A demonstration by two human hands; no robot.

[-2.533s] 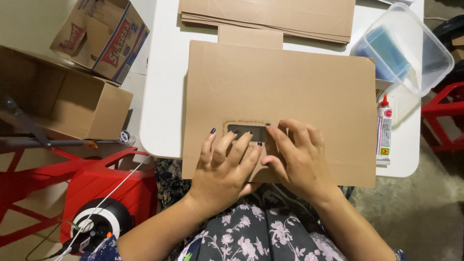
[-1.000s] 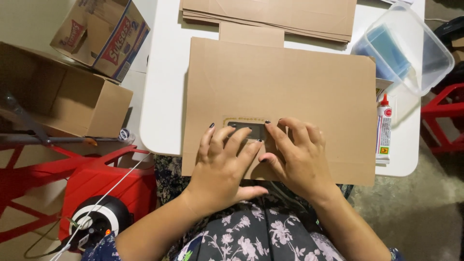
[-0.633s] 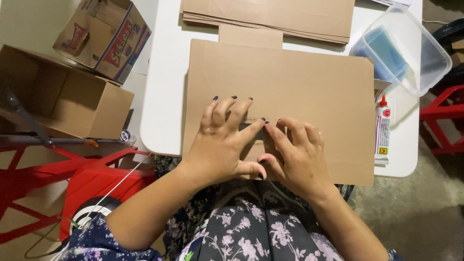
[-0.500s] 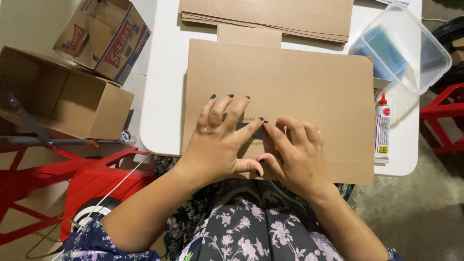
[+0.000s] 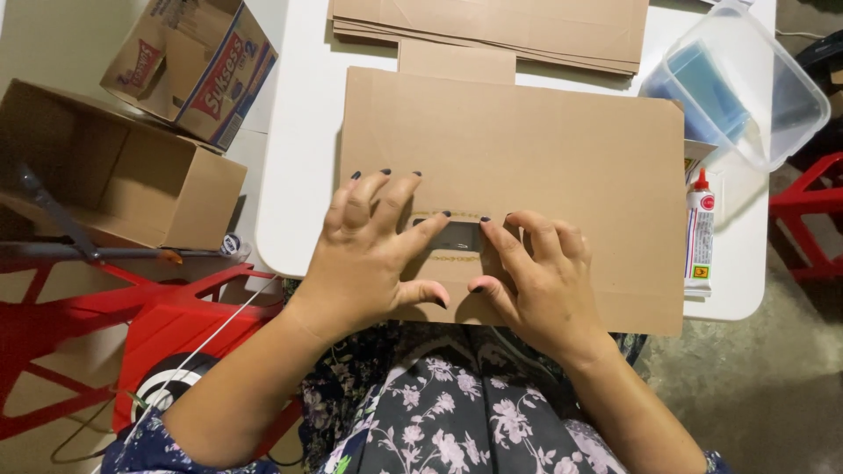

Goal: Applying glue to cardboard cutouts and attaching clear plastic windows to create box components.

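Brown flat cardboard sheet [image 5: 527, 149] lying on white table [image 5: 303, 175], middle of frame. Small clear plastic window [image 5: 458, 235] sitting in sheet, lower middle. Left hand [image 5: 369, 254] lying flat on sheet, fingers spread wide, pointer finger touching window. Right hand [image 5: 536, 281] pressing beside window, fingers bent, holding nothing. White glue tube with red cap [image 5: 700, 233] lying at right. Clear plastic tub [image 5: 746, 79] sitting upper right. Open brown cardboard box [image 5: 114, 171] standing at left.
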